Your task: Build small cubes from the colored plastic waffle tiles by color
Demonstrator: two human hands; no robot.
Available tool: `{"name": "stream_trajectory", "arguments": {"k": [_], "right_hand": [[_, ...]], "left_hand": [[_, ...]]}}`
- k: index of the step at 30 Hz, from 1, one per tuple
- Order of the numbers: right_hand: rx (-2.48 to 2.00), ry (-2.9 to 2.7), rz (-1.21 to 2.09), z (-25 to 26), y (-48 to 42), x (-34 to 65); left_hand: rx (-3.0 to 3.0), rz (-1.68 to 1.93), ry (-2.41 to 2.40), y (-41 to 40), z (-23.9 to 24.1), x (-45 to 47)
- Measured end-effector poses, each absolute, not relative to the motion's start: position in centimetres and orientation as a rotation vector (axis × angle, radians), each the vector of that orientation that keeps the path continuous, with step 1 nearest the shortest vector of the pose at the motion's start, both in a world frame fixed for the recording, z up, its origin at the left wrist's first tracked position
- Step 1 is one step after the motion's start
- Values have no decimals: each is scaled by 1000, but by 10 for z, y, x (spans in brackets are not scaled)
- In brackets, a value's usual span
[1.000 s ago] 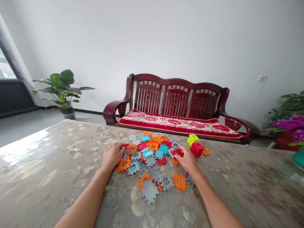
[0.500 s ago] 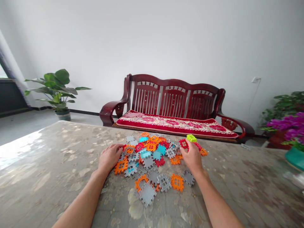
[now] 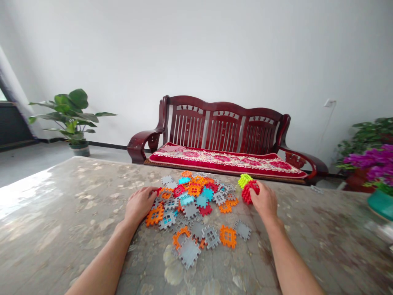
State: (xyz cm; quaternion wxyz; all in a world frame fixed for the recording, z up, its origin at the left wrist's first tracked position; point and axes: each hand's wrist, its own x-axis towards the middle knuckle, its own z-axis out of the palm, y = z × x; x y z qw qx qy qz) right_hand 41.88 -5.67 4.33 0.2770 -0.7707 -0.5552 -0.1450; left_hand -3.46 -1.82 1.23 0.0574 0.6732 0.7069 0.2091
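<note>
A pile of toothed plastic building tiles (image 3: pixel 190 210) in grey, orange, red and light blue lies on the table. My left hand (image 3: pixel 141 204) is at the pile's left edge, fingers curled together, with a bit of a red tile (image 3: pixel 159 191) showing at the fingertips. On the right, my right hand (image 3: pixel 265 200) is closed on red window tiles (image 3: pixel 248 192) that look bunched together; its fingers hide part of them. Just behind these sits a bright yellow-green toothed piece (image 3: pixel 245 180). A grey tile (image 3: pixel 242 230) and an orange window tile (image 3: pixel 227 236) lie in front.
The table (image 3: pixel 101 229) has a patterned, shiny cover. Beyond it stands a dark red wooden bench (image 3: pixel 221 127) with a red patterned seat cover. One lone grey tile (image 3: pixel 316 189) is far right, near a teal pot (image 3: pixel 382 205) with purple flowers.
My right hand has moved to the right, away from the pile, with the red tile now against other red tiles. An orange tile near that hand is no longer visible. My left hand stays put.
</note>
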Motion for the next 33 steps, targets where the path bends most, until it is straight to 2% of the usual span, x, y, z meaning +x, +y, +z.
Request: {"name": "stream_trajectory", "arguments": {"k": [7, 13, 19, 25, 33], "right_hand": [[-2138, -1447, -220, 40, -60, 413], [-1904, -1477, -464, 41, -57, 405], [-1667, -1788, -189, 26, -51, 367], [-1845, -2000, -144, 2, -56, 348], [-1916, -2053, -167, 26, -67, 337]], "left_hand": [[2038, 647, 2149, -20, 14, -34], [2051, 655, 2136, -20, 14, -33], [2038, 645, 2135, -20, 14, -33], [2043, 644, 2130, -21, 16, -33], [2058, 655, 2134, -21, 15, -33]]}}
